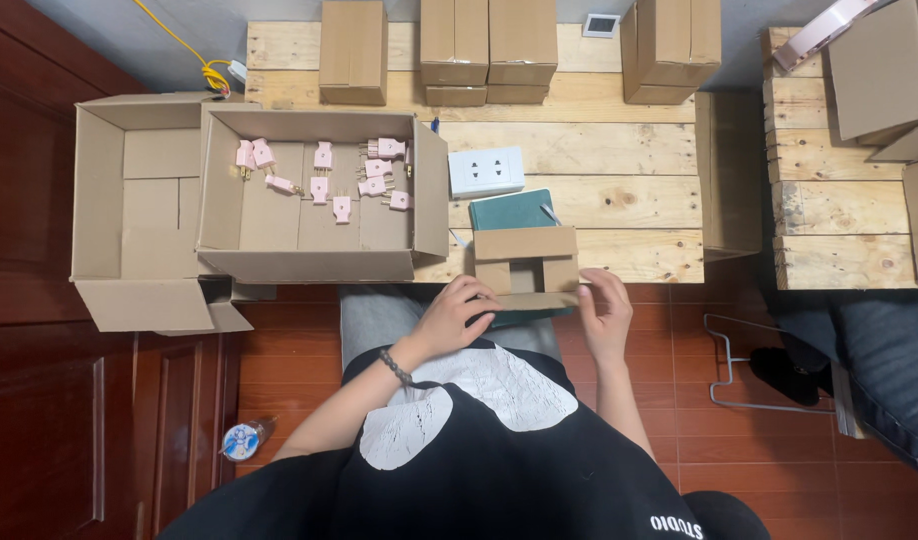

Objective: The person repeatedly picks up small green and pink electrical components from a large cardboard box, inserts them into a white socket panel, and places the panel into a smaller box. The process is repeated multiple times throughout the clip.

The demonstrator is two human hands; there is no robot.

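A small open cardboard box sits at the near edge of the wooden pallet table, resting partly on a dark green notebook. My left hand grips the box's near left flap, fingers curled over the edge. My right hand touches the box's near right corner with fingers bent. A dark bead bracelet is on my left wrist. To the left, a larger open cardboard box holds several pink plugs scattered on its bottom.
An empty open carton lies at far left. A white double socket plate lies behind the notebook. Closed small cartons line the table's back. More cartons and another person's leg are at right. A bottle lies on the red floor.
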